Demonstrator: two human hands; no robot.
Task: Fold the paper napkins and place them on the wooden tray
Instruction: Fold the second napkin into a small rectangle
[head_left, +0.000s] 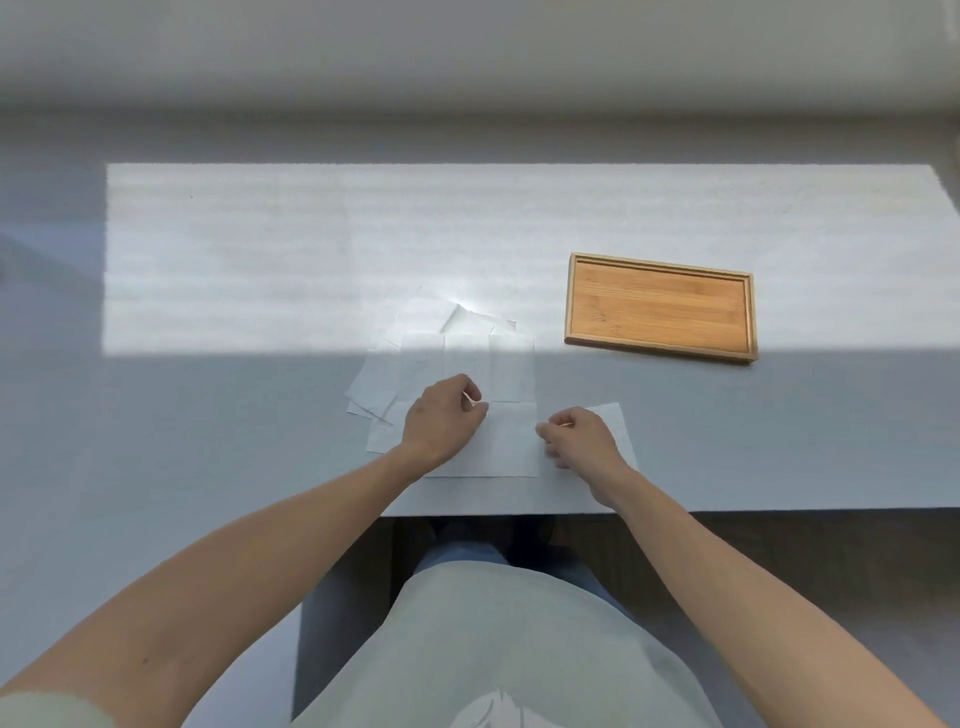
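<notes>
Paper napkins (452, 358) are seen spread in a loose, overlapping heap on a pale grey table (234, 415), just in front of a seated person. One white napkin (506, 441) lies flat nearest the table's front edge and is being handled from both sides. The left hand (441, 421) is curled knuckles-up over the napkin's left part, its fingers drawn together around the napkin's upper edge. The right hand (576, 436) is set on the napkin's right side, thumb and forefinger closed in a pinch on the paper there, while a further sheet shows from under that hand. Both forearms are bare and are stretched forward over the table edge.

A wooden tray (737, 317), rectangular with a raised rim, is placed farther back and to the right, well apart from the napkins, and it is turned slightly askew. No napkin is seen on it. A broad band of sunlight is cast across the far half of the table, taking in most of the tray and the far end of the napkin heap, while the hands are kept in shade.
</notes>
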